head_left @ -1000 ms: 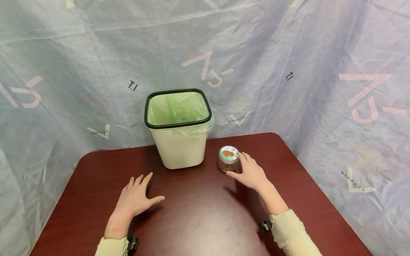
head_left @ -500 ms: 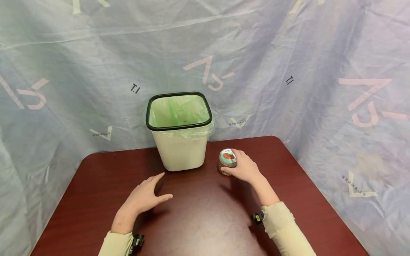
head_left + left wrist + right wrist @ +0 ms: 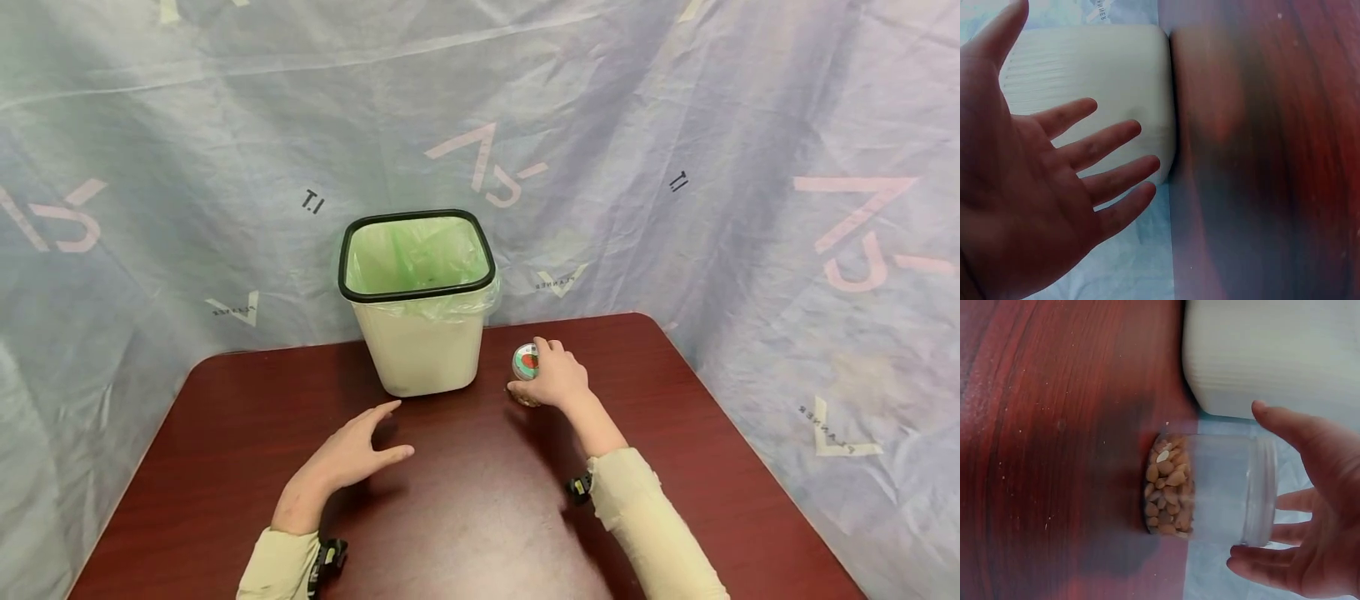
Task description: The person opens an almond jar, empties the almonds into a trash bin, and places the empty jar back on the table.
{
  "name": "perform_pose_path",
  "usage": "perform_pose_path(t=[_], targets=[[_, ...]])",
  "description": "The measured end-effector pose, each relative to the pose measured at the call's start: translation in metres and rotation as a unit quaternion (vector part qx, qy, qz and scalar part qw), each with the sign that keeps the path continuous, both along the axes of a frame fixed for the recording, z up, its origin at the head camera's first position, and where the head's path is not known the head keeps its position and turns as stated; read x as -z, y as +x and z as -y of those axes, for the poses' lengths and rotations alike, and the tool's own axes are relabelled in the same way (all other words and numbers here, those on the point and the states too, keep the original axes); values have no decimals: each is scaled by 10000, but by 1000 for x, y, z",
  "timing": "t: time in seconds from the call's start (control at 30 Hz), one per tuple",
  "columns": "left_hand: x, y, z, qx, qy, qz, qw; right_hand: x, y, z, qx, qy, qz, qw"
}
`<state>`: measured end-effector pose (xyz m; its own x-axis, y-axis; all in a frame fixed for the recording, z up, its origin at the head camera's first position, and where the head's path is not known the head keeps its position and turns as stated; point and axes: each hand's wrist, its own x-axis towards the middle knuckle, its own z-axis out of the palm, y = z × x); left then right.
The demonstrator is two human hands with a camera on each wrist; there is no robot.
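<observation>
A clear round jar [image 3: 1219,487] stands upright on the table, filled partway with brown, almond-like nuts [image 3: 1166,487]. Its lid [image 3: 524,363] bears a red and green picture. My right hand [image 3: 555,375] reaches around the jar's right side and covers part of the lid. In the right wrist view, the thumb is spread just off the jar's side and the fingers lie by the lid; I cannot tell whether they touch it. My left hand [image 3: 347,454], fingers and thumb spread, holds nothing and hovers over the table in front of a white bin [image 3: 423,350].
The bin has a black rim [image 3: 420,293] and a pale green plastic liner [image 3: 427,250]; it stands at the table's back, left of the jar. A printed grey curtain [image 3: 420,108] hangs behind and beside the dark red table [image 3: 480,517].
My right hand has moved left and farther around the jar, covering more of its lid. My left hand has shifted right, closer to the bin's base. The jar has stayed about where it was.
</observation>
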<state>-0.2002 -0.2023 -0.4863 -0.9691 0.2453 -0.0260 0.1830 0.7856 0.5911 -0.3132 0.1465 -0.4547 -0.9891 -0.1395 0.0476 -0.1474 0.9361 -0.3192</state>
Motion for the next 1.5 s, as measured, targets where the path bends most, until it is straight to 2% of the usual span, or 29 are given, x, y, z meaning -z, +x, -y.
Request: perform_pose_path(t=[0.2,0.33,0.5,0.8,0.93,1.1,1.27,1.5], targets=[[0,0,1,-23,-219,-20,9998,7,-8,2,72,30,57,10000],[0,1,2,-61,-217,-167,9996,6,-10,4,28,-9,110,9999],[2,-2,-1,49,-192,-351,9992,3,-11,5,61,-143,139,9998],[5,-9,0,258,233,-121,9993,-4,-10,6,86,-317,68,9994],[8,-11,0,329,404,-122,9986,-10,-4,11,54,-404,9,9992],[7,-11,-5,426,235,-301,9984,-19,8,23,-49,-628,29,9980],[9,-11,-10,389,185,-496,9978,-27,24,35,-121,-871,46,9961],[12,-13,-13,582,649,-730,9935,-39,46,47,-358,-1262,108,9913]])
